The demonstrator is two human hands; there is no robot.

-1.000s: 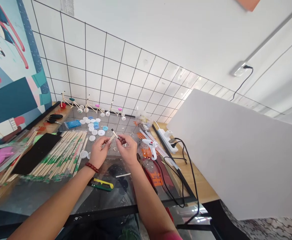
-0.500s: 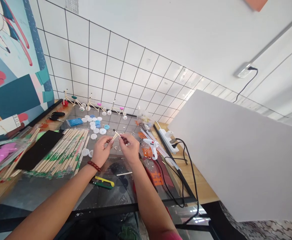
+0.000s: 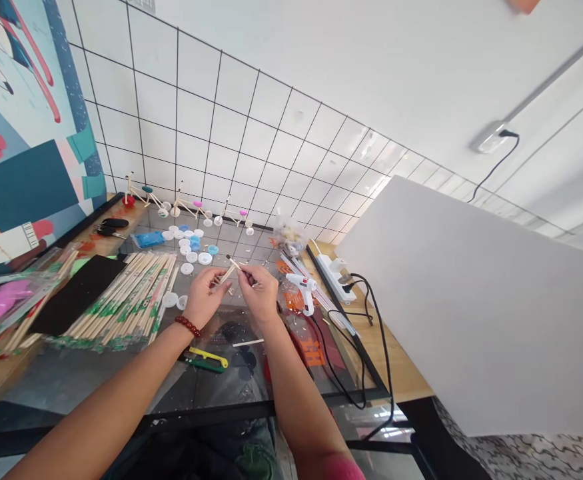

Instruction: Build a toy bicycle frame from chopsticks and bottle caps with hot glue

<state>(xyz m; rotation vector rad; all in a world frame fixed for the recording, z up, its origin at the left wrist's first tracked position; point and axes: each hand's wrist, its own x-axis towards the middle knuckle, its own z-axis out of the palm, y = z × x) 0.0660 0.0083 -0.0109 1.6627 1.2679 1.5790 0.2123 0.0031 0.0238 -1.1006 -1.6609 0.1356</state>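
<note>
Over the middle of the table, my left hand (image 3: 205, 292) pinches a small frame of pale wooden sticks (image 3: 228, 272) between thumb and fingers. Close against it, my right hand (image 3: 258, 291) grips a short wooden stick (image 3: 235, 264) with a dark tip; the two pieces meet or cross between the fingertips. Whether they are joined I cannot tell. Below the hands lie a loose stick (image 3: 248, 343) and yellow-and-green thread snips (image 3: 206, 360). White and blue bottle caps (image 3: 204, 258) are scattered beyond my left hand.
Small stick bicycles (image 3: 191, 203) with cap wheels stand along the back. Wrapped chopsticks (image 3: 121, 300) and a black sheet (image 3: 78, 293) lie left. On the right are a white glue gun (image 3: 302, 291), its cable, glue sticks and a power strip (image 3: 334, 277). A white board (image 3: 471, 300) stands at far right.
My left hand has turned slightly, showing more of the stick frame. Both hands stay close together with their sticks, and the view has shifted a little.
</note>
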